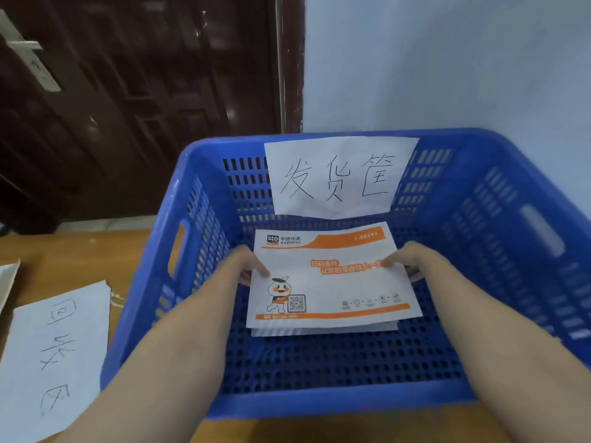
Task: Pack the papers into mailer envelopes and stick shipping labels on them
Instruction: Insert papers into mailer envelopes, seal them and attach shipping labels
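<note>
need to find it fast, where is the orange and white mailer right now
In the head view the mailer lies inside the blue basket, below its paper sign, held at its edges by the left hand and right hand.

Perforated blue plastic basket [499,219], smooth printed paper envelope [332,282], matt wooden table [64,247].

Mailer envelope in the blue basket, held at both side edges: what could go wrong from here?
1. The mailer envelope sits askew over another envelope beneath; released as is, the stack may end up untidy.
2. The left hand and right hand pinch only the side edges, so the thin mailer could bend or slip from either grip.
3. No shipping label shows on this printed face; whether one is on the hidden side cannot be told, so it might go unlabelled into the blue basket.
</note>
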The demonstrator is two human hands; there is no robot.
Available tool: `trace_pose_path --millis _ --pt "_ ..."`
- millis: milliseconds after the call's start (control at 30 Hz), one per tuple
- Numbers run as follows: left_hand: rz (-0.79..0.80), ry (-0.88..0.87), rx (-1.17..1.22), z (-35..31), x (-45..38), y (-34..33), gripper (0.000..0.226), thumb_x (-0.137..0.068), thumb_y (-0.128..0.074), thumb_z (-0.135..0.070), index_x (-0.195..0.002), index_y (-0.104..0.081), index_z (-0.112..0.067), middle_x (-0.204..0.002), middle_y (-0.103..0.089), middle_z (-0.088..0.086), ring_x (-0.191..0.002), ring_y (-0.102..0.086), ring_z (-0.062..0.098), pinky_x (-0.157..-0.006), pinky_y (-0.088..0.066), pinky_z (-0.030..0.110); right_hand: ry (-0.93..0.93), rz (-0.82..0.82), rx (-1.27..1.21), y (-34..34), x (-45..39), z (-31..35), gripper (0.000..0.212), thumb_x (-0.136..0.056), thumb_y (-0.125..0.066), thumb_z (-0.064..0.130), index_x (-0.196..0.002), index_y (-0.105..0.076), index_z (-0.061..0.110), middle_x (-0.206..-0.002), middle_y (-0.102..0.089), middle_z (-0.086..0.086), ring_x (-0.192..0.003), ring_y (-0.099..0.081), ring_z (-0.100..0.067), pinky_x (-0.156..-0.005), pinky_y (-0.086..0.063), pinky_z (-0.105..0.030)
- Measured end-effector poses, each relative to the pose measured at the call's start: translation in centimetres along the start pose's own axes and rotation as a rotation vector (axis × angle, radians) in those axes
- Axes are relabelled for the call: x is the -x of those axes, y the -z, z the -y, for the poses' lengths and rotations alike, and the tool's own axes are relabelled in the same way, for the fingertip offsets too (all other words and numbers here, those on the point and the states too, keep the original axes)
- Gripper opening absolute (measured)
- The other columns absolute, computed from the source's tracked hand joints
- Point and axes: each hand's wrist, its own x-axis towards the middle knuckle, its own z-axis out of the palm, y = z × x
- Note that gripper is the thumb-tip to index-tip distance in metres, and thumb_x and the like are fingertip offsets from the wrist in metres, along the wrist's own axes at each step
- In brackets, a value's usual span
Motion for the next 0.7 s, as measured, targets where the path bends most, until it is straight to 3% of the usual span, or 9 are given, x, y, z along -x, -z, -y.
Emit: trace_pose_path --millis 67,167,233,400,567,700 --pt "0.024 0.042 -0.001 0.4 -1.2 -0.7 0.043 -0.075 -0.077 -0.001 -0.113 -0.058 0.005 -0.109 -0.068 0.022 -0.097 -0.068 0.032 -0.073 -0.057 0.038 -0.018 -0.013 -0.003 -0.8 -1.5 -0.4 0.028 -0.082 -0.075 0.025 -0.093 -0.059 0.004 -0.089 -0.065 -0.011 -0.077 -0.063 -0.025 -0.065 -0.055 -0.039" --pt "0.025 0.082 -0.02 0.8 -3.0 -1.3 0.041 -0.074 -0.079 -0.002 -0.109 -0.06 0.006 -0.105 -0.069 0.022 -0.091 -0.07 0.031 -0.071 -0.058 0.038 -0.039 -0.035 -0.009 -1.9 -3.9 -0.8 0.029 -0.076 -0.079 0.028 -0.085 -0.061 0.008 -0.1 -0.067 -0.013 -0.09 -0.066 -0.029 -0.082 -0.056 -0.045" --pt "0.017 0.09 -0.063 1.0 -3.9 -1.6 0.036 -0.075 -0.08 -0.005 -0.104 -0.061 0.004 -0.103 -0.069 0.021 -0.088 -0.07 0.03 -0.069 -0.057 0.036 -0.06 -0.024 -0.008 -2.7 -5.6 -1.1 0.032 -0.073 -0.081 0.029 -0.089 -0.063 0.008 -0.103 -0.068 -0.012 -0.094 -0.065 -0.03 -0.085 -0.055 -0.047" --pt "-0.024 0.1 -0.209 1.4 -5.6 -2.1 0.026 -0.075 -0.081 -0.018 -0.084 -0.059 -0.008 -0.086 -0.067 0.009 -0.075 -0.067 0.022 -0.068 -0.056 0.03 -0.113 -0.014 0.023 -3.9 -7.0 -1.4 0.04 -0.074 -0.08 0.033 -0.092 -0.057 0.006 -0.102 -0.061 -0.01 -0.088 -0.058 -0.026 -0.085 -0.053 -0.04" --pt "0.003 0.101 -0.339 1.1 -6.7 -2.0 0.034 -0.076 -0.079 -0.028 -0.1 -0.064 -0.01 -0.082 -0.068 0.004 -0.078 -0.07 0.019 -0.071 -0.055 0.027 -0.167 -0.006 0.047 -4.4 -8.6 -1.6 0.056 -0.069 -0.084 0.033 -0.108 -0.057 0.004 -0.116 -0.062 -0.015 -0.101 -0.061 -0.03 -0.087 -0.053 -0.042" --pt "-0.084 0.145 -0.546 1.0 -6.5 -1.7 0.07 -0.068 -0.074 -0.061 -0.118 -0.058 -0.015 -0.114 -0.066 0.004 -0.106 -0.063 0.021 -0.094 -0.05 0.033 -0.204 0.03 0.075 -4.9 -9.4 -1.7 0.067 -0.063 -0.086 0.036 -0.113 -0.056 0.003 -0.114 -0.064 -0.013 -0.095 -0.063 -0.028 -0.086 -0.054 -0.04"
